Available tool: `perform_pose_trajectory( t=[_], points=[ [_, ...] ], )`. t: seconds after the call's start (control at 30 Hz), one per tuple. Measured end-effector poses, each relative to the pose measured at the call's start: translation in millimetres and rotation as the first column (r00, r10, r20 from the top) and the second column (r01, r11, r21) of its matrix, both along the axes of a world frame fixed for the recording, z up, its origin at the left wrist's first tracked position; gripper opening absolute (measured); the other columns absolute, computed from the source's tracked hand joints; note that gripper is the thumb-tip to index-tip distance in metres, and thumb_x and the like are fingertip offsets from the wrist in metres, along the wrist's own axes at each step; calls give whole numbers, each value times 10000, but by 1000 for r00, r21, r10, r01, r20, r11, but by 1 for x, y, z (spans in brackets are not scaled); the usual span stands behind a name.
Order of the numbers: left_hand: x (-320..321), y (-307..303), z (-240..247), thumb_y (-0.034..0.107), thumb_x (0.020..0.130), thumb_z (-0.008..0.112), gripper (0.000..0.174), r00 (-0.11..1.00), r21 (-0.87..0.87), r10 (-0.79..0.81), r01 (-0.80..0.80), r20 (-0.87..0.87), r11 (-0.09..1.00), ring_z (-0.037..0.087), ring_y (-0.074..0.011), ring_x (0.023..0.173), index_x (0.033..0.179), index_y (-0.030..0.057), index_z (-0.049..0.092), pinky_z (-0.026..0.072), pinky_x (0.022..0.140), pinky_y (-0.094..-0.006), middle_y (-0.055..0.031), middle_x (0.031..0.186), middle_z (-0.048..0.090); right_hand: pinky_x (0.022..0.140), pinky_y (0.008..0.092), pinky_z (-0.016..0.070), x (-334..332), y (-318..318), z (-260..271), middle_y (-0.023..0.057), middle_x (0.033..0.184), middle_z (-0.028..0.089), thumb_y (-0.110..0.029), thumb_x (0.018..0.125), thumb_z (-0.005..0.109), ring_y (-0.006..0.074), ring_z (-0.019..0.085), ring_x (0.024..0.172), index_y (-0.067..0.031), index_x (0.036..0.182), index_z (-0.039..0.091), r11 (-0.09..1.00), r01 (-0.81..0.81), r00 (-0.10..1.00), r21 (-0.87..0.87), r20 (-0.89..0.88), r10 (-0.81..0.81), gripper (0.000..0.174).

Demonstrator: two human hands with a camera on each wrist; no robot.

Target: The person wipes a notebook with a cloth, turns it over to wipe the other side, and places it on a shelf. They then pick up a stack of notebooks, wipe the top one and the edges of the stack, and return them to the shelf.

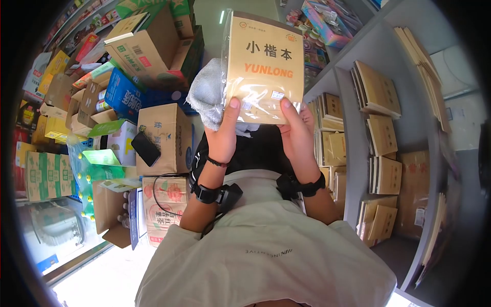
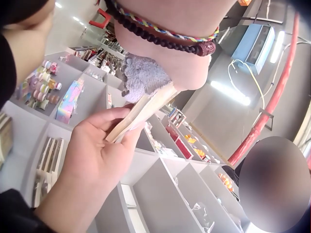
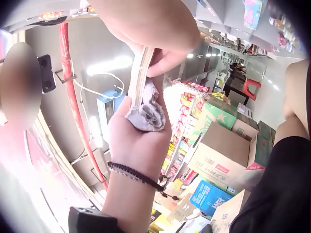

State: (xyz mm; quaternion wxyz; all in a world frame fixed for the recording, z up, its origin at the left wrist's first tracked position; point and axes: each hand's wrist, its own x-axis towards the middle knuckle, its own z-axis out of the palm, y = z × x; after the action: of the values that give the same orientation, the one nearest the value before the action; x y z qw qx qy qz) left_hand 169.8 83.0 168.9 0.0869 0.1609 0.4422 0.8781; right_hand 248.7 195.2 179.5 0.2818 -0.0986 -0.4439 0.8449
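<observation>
A plastic-wrapped pack of tan booklets [image 1: 263, 53] is held up by both hands, its printed cover facing the head camera. My left hand [image 1: 223, 135] grips the lower left corner, thumb on the cover, with a grey cloth [image 1: 205, 94] bunched against its palm. At the lower right, my right hand [image 1: 298, 134] pinches the pack, thumb beside a small white label. The left wrist view shows the thin pack [image 2: 137, 116] edge-on in my right hand [image 2: 99, 155]. Seen from the right wrist, the cloth [image 3: 148, 114] lies between my left hand [image 3: 138, 143] and the pack [image 3: 143, 80].
Grey shelving [image 1: 353, 148] on the right holds stacks of similar tan booklets [image 1: 378, 89]. Cartons [image 1: 166, 199] crowd the left side, with a black phone [image 1: 146, 149] lying on one box. Green bottles [image 1: 87, 179] stand near the left cartons. Another person, blurred, appears in both wrist views.
</observation>
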Motion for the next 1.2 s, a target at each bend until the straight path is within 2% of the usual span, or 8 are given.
perform_pose_trajectory(
  t=[0.33, 0.43, 0.53, 0.87, 0.93, 1.07, 1.13, 1.2],
  points=[
    [4, 2, 3, 170, 846, 636, 456, 995, 62, -88, 85, 41, 994, 513, -148, 1040, 1214, -33, 461, 402, 907, -287, -90, 1164, 539, 852, 289, 458, 6, 10, 1, 97, 1100, 580, -68, 867, 566, 144, 572, 985, 22, 1179, 480, 997, 56, 997, 45, -51, -54, 335],
    [1, -1, 4, 161, 844, 636, 443, 995, 85, -88, 83, 48, 993, 518, -150, 1033, 1207, -30, 467, 404, 903, -286, -90, 1159, 542, 872, 293, 445, 12, 21, 6, 99, 1121, 573, -59, 862, 561, 146, 570, 986, 28, 1187, 472, 981, -132, 980, -145, -168, 107, 347],
    [-3, -4, 0, 160, 840, 641, 451, 992, 78, -123, 119, 43, 990, 516, -152, 1038, 1210, -26, 463, 406, 901, -287, -91, 1162, 540, 881, 290, 433, 13, 22, 5, 98, 1112, 580, -65, 863, 558, 140, 566, 982, 34, 1179, 481, 992, -124, 986, 15, -106, 125, 340],
    [-12, -4, -1, 144, 845, 615, 431, 988, 138, -116, 103, 97, 985, 521, -149, 1018, 1214, -12, 454, 410, 879, -282, -66, 1144, 540, 838, 249, 427, 13, 18, 3, 75, 1056, 601, -59, 857, 584, 103, 553, 949, 20, 1119, 523, 978, 160, 987, 137, -44, -155, 280],
    [-22, -4, -2, 183, 863, 588, 445, 982, -56, 105, -97, 155, 994, 529, -166, 1027, 1245, 20, 427, 420, 877, -307, -86, 1147, 538, 830, 242, 424, 15, 17, 3, 66, 1039, 601, -63, 858, 587, 95, 549, 939, 16, 1101, 528, 960, 236, 972, 149, -55, -230, 263],
    [-15, -3, 1, 237, 870, 581, 423, 944, -116, 317, -307, 86, 945, 560, -104, 752, 1183, -20, 460, 470, 602, -224, -83, 1009, 563, 789, 215, 412, 14, 14, 3, 35, 958, 592, -72, 864, 590, 60, 524, 873, 3, 1040, 533, 837, 403, 910, 369, -61, -411, 200],
    [3, -1, 1, 252, 900, 505, 395, 973, -276, 215, -185, 83, 943, 511, -80, 581, 1154, -48, 467, 454, 491, -213, -79, 897, 550, 770, 204, 410, 12, 8, 3, 23, 924, 586, -73, 866, 589, 51, 517, 847, 1, 1023, 531, 800, 450, 885, 397, -78, -459, 183],
    [13, 1, 10, 197, 871, 505, 408, 961, -467, -69, -67, -268, 881, 597, -200, 791, 1206, -28, 447, 497, 697, -319, -145, 1042, 560, 792, 208, 409, 12, 0, 1, 46, 971, 598, -92, 876, 578, 60, 532, 876, 11, 1042, 529, 790, 444, 885, 423, -72, -459, 202]
  ],
)
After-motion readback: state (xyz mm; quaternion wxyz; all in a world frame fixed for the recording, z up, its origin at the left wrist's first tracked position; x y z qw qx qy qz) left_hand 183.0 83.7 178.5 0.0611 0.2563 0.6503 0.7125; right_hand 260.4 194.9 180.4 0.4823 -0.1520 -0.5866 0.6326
